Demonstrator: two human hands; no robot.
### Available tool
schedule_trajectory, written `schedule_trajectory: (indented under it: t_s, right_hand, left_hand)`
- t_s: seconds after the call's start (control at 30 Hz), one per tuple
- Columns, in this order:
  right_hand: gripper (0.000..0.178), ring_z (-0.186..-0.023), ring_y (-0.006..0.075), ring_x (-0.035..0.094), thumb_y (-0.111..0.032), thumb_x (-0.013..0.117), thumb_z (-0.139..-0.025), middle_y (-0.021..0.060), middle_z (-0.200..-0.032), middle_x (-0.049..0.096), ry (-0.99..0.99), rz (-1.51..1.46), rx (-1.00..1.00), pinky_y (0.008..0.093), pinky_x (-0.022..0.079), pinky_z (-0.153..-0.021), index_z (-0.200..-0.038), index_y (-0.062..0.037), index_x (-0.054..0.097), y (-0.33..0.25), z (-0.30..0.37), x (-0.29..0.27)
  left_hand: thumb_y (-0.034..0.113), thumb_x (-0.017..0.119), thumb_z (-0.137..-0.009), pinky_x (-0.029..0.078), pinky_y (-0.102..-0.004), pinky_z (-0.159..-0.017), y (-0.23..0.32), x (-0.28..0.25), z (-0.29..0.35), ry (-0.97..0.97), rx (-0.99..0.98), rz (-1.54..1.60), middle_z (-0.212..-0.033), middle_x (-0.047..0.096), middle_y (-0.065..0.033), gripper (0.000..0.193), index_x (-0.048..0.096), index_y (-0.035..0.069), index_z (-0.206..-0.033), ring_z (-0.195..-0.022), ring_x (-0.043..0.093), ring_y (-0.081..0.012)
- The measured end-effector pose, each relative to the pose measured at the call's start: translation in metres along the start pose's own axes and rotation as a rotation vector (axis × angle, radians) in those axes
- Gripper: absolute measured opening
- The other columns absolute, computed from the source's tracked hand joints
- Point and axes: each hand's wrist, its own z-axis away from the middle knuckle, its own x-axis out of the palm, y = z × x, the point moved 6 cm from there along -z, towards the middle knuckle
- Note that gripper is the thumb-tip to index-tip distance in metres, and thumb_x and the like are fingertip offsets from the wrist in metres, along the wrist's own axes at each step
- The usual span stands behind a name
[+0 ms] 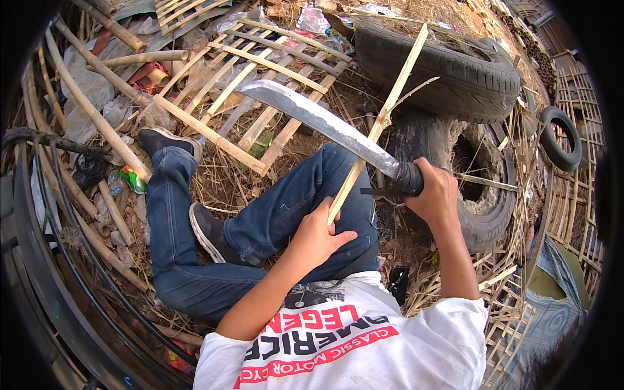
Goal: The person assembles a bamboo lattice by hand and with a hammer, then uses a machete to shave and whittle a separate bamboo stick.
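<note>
My right hand [434, 195] is wrapped round the black-bound handle of a machete [328, 125], at the right of my raised knee. Its long, slightly curved blade points to the upper left and crosses a split bamboo strip [394, 97]. The lower end of that strip is in my left hand [320, 235], fingers closed round it, in front of my thigh. From there the strip slants up to the right, with a node and a thin side shoot partway along. Whether the blade touches the strip or only overlaps it, I cannot tell.
A slatted bamboo lattice [224, 116] lies on the littered ground ahead. Old tyres [442, 75] are stacked at the right, and a smaller tyre [561, 138] stands beyond. Bamboo poles [91, 107] and a dark metal frame [39, 286] line the left. My jeans-clad legs [260, 214] are folded in front.
</note>
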Motion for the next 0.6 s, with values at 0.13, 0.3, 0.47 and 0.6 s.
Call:
schedule_trajectory:
  t_s: [0.13, 0.3, 0.47, 0.6]
  right_hand:
    - [0.038, -0.069, 0.0357, 0.064, -0.01, 0.074, -0.056, 0.0152, -0.072, 0.064, 0.047, 0.047, 0.072, 0.0436, 0.049, -0.061, -0.09, -0.0066, 0.056, 0.008, -0.013, 0.003]
    - [0.042, -0.07, 0.0336, 0.064, -0.011, 0.076, -0.051, 0.0125, -0.075, 0.065, 0.062, 0.155, 0.047, 0.0423, 0.05, -0.062, -0.087, -0.0081, 0.054, 0.032, -0.037, 0.004]
    - [0.04, -0.07, 0.0355, 0.064, -0.014, 0.076, -0.055, 0.0129, -0.074, 0.065, 0.069, 0.153, -0.174, 0.0448, 0.05, -0.063, -0.088, -0.0066, 0.055, 0.017, -0.033, -0.009]
    - [0.043, -0.073, 0.037, 0.064, -0.01, 0.077, -0.054, 0.0156, -0.075, 0.065, 0.123, 0.224, 0.23, 0.0439, 0.049, -0.065, -0.092, -0.0058, 0.057, 0.059, -0.055, -0.015]
  left_hand:
    - [0.013, 0.08, -0.073, 0.037, -0.0284, -0.047, 0.013, -0.007, -0.01, 0.041, 0.018, -0.038, -0.063, 0.046, -0.005, 0.04, 0.045, 0.002, -0.09, -0.047, 0.039, -0.0087]
    - [0.013, 0.08, -0.073, 0.041, -0.0319, -0.051, 0.015, -0.006, -0.009, 0.063, 0.054, -0.113, -0.066, 0.052, -0.0101, 0.04, 0.046, 0.001, -0.091, -0.049, 0.047, -0.0159]
    - [0.013, 0.08, -0.073, 0.041, -0.0319, -0.05, 0.003, -0.01, -0.01, 0.105, 0.078, -0.138, -0.063, 0.051, -0.0092, 0.04, 0.046, 0.001, -0.09, -0.05, 0.048, -0.015]
    - [0.013, 0.081, -0.072, 0.038, -0.0311, -0.048, -0.011, -0.012, -0.001, 0.05, -0.078, -0.103, -0.059, 0.047, -0.0067, 0.041, 0.044, 0.002, -0.088, -0.048, 0.043, -0.0124]
